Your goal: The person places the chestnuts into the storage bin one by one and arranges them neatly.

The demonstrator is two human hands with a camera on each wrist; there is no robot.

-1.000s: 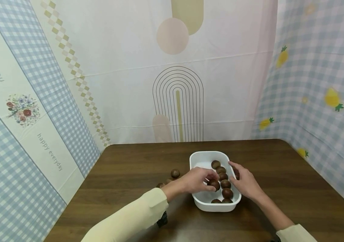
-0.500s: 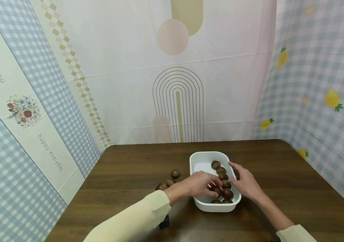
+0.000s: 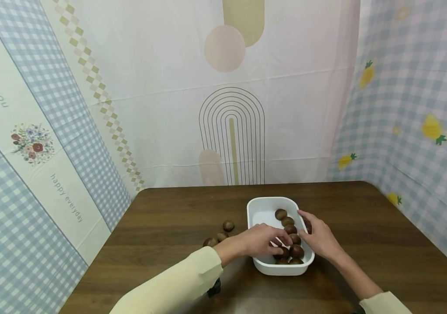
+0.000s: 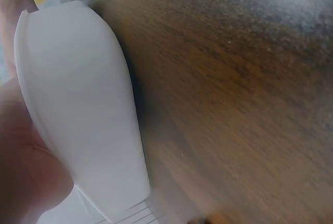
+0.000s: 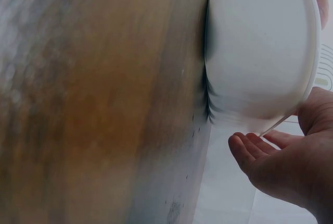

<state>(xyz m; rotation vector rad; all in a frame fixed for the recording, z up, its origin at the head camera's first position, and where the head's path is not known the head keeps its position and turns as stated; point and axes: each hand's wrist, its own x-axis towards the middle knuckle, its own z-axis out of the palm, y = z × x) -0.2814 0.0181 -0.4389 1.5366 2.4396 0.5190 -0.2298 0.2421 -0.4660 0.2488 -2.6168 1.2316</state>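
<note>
Several round brown nuts, apparently chestnuts (image 3: 290, 229), line the right side of a white rectangular box (image 3: 280, 271) in the head view. My left hand (image 3: 262, 240) reaches over the box's left rim and pinches a chestnut (image 3: 283, 253) low inside, between thumb and fingers; the fingers partly hide it. On the other side, my right hand (image 3: 319, 237) grips the box's right rim. The right wrist view shows that hand (image 5: 291, 164) with fingers outside the box wall (image 5: 260, 52). In the left wrist view the box's outer wall (image 4: 78, 94) hides the chestnuts.
Left of the box, several loose chestnuts (image 3: 228, 225) lie on the dark wooden table (image 3: 184, 209), partly behind my left forearm. A pale patterned cloth (image 3: 160, 109) hangs behind the table, and a checked cloth (image 3: 412, 109) on the right.
My left hand has lowered its chestnut into the box and shifted slightly toward the near right part, beside the row. The right hand and the box have stayed in place.
</note>
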